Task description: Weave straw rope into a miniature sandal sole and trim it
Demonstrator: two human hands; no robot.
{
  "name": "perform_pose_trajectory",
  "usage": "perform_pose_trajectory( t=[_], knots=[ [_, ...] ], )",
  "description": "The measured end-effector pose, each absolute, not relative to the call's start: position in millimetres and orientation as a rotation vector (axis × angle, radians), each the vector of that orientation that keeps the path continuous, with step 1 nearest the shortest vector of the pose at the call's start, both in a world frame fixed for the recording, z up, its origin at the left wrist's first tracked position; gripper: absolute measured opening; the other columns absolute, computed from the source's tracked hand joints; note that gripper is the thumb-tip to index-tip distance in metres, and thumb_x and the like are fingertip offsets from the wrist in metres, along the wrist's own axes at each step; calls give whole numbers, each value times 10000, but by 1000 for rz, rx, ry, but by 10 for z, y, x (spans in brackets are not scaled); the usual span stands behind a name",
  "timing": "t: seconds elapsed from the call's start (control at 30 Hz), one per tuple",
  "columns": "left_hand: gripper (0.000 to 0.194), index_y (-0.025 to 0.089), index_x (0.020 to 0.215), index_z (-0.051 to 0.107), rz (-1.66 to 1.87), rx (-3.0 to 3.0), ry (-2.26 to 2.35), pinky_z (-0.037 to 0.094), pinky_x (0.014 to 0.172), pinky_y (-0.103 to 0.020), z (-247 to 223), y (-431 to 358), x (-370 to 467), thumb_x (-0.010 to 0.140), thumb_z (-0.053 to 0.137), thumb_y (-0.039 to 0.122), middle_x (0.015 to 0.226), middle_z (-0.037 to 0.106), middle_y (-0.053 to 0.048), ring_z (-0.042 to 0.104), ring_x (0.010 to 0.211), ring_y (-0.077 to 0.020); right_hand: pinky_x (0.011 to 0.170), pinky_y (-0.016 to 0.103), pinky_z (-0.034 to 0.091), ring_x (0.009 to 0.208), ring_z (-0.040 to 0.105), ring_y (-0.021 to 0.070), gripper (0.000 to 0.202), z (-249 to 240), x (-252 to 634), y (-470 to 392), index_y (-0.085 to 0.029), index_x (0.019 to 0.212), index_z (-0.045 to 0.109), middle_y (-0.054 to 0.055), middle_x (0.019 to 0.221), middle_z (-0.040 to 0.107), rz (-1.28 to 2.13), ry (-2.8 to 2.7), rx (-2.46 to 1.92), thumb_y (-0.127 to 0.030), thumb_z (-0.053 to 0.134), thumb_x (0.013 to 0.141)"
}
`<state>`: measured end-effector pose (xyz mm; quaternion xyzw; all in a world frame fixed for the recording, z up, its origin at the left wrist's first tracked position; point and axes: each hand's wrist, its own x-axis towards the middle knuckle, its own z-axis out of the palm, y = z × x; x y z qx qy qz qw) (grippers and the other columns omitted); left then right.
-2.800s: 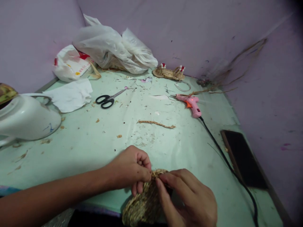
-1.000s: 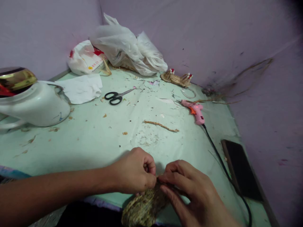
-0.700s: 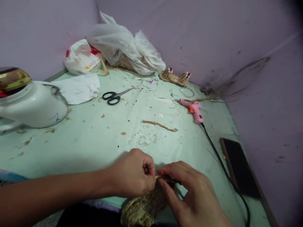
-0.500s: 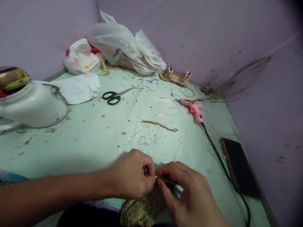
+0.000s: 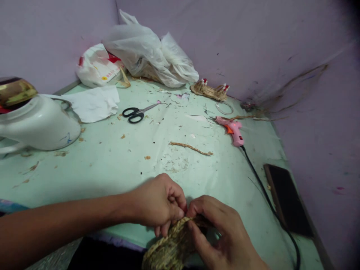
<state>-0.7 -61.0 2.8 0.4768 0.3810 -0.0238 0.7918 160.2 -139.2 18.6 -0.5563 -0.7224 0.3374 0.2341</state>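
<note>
Both my hands meet at the near edge of the table over a woven straw piece [image 5: 168, 251] made of braided plait. My left hand [image 5: 159, 204] has its thumb and fingertips closed on the piece's upper rim. My right hand [image 5: 222, 228] pinches the same rim just to the right, its thumb in front and fingers behind. Part of the straw piece lies hidden behind the right fingers, and its lower end runs out of view. Beyond the hands, a short braided straw cord [image 5: 191, 148] rests on the table.
A pink glue gun [image 5: 234, 133] with a black cable lies at right, near a dark phone [image 5: 288, 200]. Black-handled scissors [image 5: 137, 113] are farther back. A white pot [image 5: 42, 123] stands left. Along the wall are a plastic bag [image 5: 152, 56] and a beaded straw sandal [image 5: 208, 91].
The left hand has shifted slightly and its fingers have loosened downward along the rim. More of the straw piece's braided edge now shows between the hands.
</note>
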Motion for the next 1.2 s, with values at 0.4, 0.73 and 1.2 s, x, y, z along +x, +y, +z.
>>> perform_pose_trajectory(
  t=[0.4, 0.73, 1.2],
  knots=[
    [143, 115, 613, 583, 159, 1622, 313, 385, 447, -157, -50, -437, -86, 643, 479, 22, 471, 481, 36, 464, 429, -59, 525, 217, 441, 599, 540, 123, 63, 122, 1600, -1430, -189, 769, 550, 15, 687, 585, 969, -1901, -1489, -130, 541, 748],
    [79, 149, 567, 500, 187, 1765, 509, 272, 376, -156, -61, -550, -78, 563, 452, 87, 449, 388, 63, 329, 399, -40, 586, 244, 445, 706, 548, 156, 131, 160, 1581, -1419, -192, 812, 546, 36, 785, 600, 1058, -1832, -1565, -113, 539, 708],
    [62, 154, 551, 453, 147, 1606, 750, 267, 364, -153, -7, -593, -10, 512, 448, 105, 428, 388, 70, 336, 386, -35, 564, 208, 409, 616, 506, 105, 162, 146, 1555, -1381, -186, 783, 512, -3, 733, 555, 1155, -1772, -1520, -65, 515, 675]
  ],
)
